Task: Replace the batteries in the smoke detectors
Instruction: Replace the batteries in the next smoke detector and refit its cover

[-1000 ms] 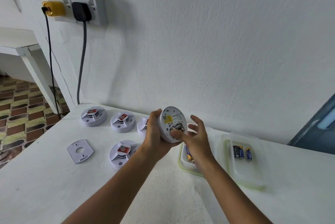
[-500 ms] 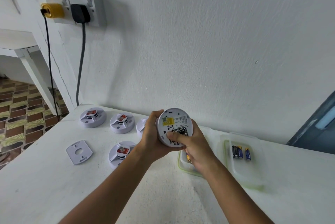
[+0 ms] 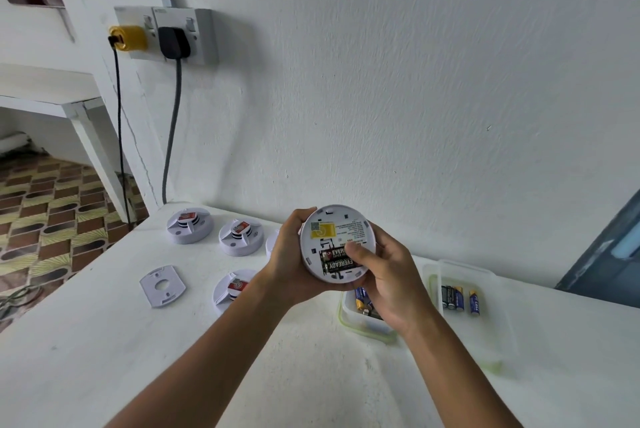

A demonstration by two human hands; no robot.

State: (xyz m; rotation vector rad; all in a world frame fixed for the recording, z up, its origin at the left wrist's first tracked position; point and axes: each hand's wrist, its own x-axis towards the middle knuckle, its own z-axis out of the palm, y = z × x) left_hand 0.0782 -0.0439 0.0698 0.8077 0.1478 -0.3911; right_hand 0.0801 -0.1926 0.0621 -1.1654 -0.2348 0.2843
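I hold a round white smoke detector [image 3: 332, 233] above the table with its back facing me. Two black batteries [image 3: 337, 260] sit in its open compartment under a yellow label. My left hand [image 3: 289, 254] grips its left rim. My right hand [image 3: 388, 275] wraps the right rim, and its thumb presses on the batteries. Behind my right hand stands an open plastic container [image 3: 349, 315] with blue batteries. A clear lid [image 3: 464, 316] to the right carries three more batteries [image 3: 459, 297].
Several other white smoke detectors [image 3: 188, 225] lie on the white table [image 3: 104, 341] to the left, next to a loose mounting plate [image 3: 162, 285]. Two plugs with cables hang from a wall socket [image 3: 166, 36]. The table's left edge drops to a tiled floor.
The detector has turned its back more squarely to me. My right hand closed round its right side, and the thumb moved onto the batteries.
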